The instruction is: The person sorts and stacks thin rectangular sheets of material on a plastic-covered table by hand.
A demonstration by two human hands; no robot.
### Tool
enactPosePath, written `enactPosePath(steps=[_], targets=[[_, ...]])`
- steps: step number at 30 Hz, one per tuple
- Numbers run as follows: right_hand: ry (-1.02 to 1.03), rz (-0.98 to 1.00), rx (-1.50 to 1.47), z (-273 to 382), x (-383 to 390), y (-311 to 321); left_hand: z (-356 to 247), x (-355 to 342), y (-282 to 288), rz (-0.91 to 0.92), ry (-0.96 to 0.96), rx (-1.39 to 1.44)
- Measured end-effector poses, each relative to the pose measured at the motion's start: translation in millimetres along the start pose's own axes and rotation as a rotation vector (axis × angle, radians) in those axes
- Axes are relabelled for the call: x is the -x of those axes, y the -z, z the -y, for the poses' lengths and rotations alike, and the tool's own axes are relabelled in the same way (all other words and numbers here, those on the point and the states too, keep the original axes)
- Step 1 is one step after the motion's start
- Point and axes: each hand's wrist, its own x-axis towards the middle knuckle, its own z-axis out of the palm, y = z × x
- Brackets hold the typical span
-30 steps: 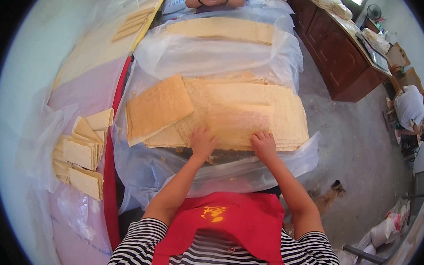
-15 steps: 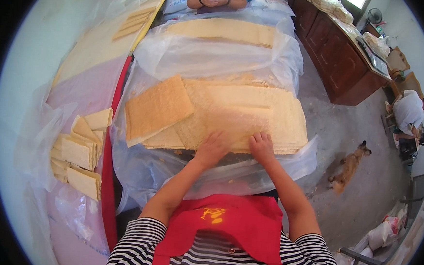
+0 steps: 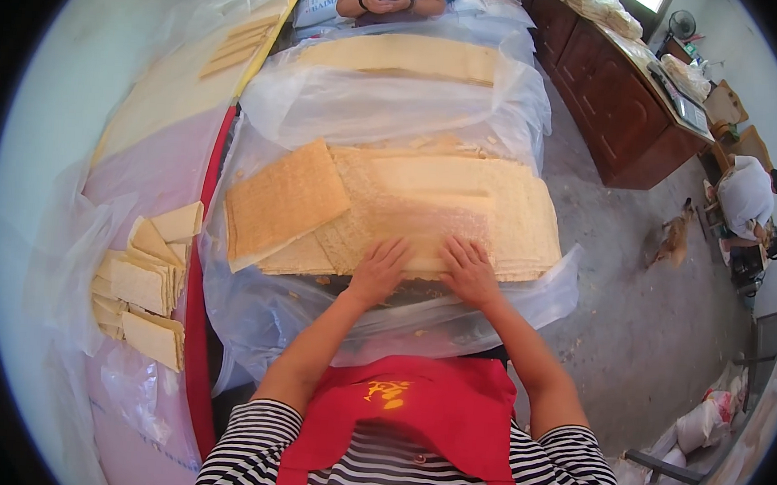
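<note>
A wide stack of thin, pale yellow sheets (image 3: pixel 519 215), perhaps bean curd sheets, lies in front of me on plastic film. My left hand (image 3: pixel 380 270) rests at the stack's near edge, fingers stretched forward over the top sheet. A short gap to its right, my right hand (image 3: pixel 469 272) lies on the same edge, its fingers extended and slanting inward. Both thumbs are hard to make out. The sheet surface just beyond my fingers looks blurred. A darker, tan rectangular stack (image 3: pixel 286 196) overlaps the left end at an angle.
Folded pale sheets (image 3: pixel 142 276) sit on the film-covered surface at left. Farther off lies another long sheet stack (image 3: pixel 395 54), and a person (image 3: pixel 390 1) holds a phone behind it. Right of the table are a brown cabinet (image 3: pixel 622 128), a dog (image 3: pixel 674 235) and a seated person (image 3: pixel 747 198).
My right hand has shifted slightly left and turned inward; my left hand has moved a little left with its fingers straighter. The dog has walked farther away.
</note>
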Motion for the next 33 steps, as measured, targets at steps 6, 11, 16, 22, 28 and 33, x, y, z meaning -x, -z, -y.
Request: enactPosePath(steps=[6, 11, 16, 22, 28, 33], targets=[[0.032, 0.000, 0.102, -21, 5, 9, 26, 1, 1, 0.010, -0.074, -0.016], [0.092, 0.066, 0.140, -26, -3, 15, 18, -9, 16, -0.043, -0.060, 0.034], [0.137, 0.082, 0.156, -31, -7, 14, 9, -6, 16, -0.061, -0.008, 0.036], [0.106, 0.053, 0.116, -27, -9, 22, 16, -10, 8, -0.132, -0.064, -0.053], [0.074, 0.207, 0.128, -23, -15, 30, 37, -23, 14, 0.161, -0.029, 0.128], [0.020, 0.422, -0.320, -54, -34, 43, 63, -31, 24, 0.400, 0.120, 0.747]])
